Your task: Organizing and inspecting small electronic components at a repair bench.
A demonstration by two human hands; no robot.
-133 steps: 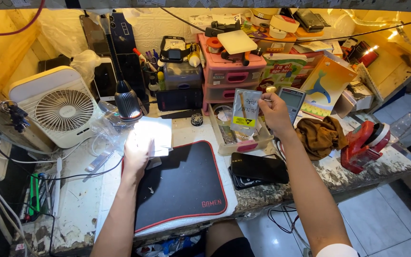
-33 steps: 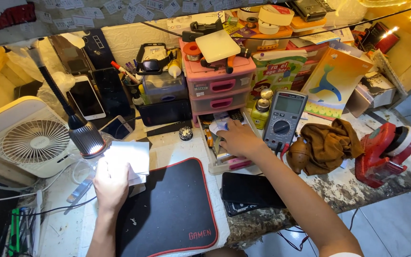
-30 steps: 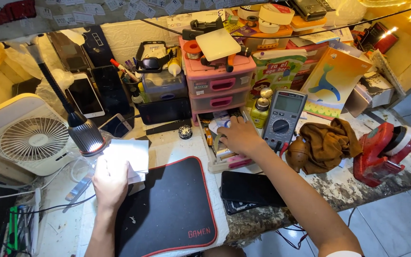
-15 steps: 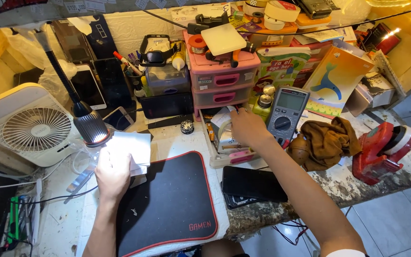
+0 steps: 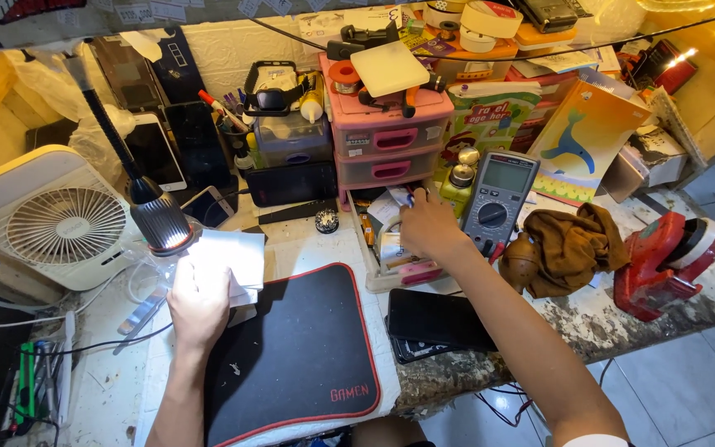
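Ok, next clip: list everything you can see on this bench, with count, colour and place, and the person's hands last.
Mat: 1, black with red edge, front centre.
White sheet: 1, under the lamp, left of mat.
Lamp: 1, black, lit, above the sheet.
Fan: 1, white, far left.
Drawer unit: 1, pink, back centre; bottom drawer pulled out.
Meter: 1, grey, right of drawer.
Cloth: 1, brown, right of meter.
Red tool: 1, far right.
Phones: several, dark, propped at the back left.
Dark phone: 1, bench edge, right of mat.
Left hand: on the sheet.
Right hand: in the open drawer; grip unclear.
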